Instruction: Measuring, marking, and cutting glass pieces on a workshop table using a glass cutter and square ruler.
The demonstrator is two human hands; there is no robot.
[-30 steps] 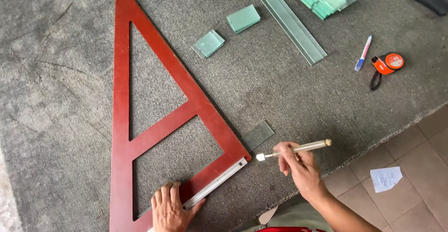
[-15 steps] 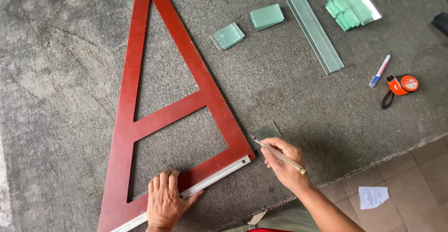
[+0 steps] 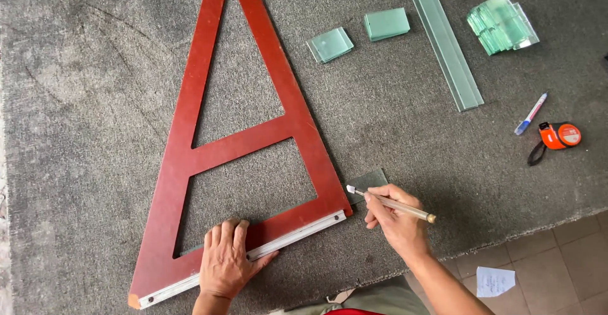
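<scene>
Pressing red wooden triangle (image 3: 253, 131); glass cutter (image 3: 391, 203) touching glass piece (image 3: 370, 180)

The red triangular frame (image 3: 240, 131) loses its apex past the top edge, as does the long glass strip (image 3: 443, 43).

Lighting: even, soft daylight, bright throughout; shadows faint and short. Focus sharp across the frame. No glare, no blur.

Red triangular frame (image 3: 253, 131) blocks left, bare grey mat (image 3: 405, 138) open right, seemingly
</scene>
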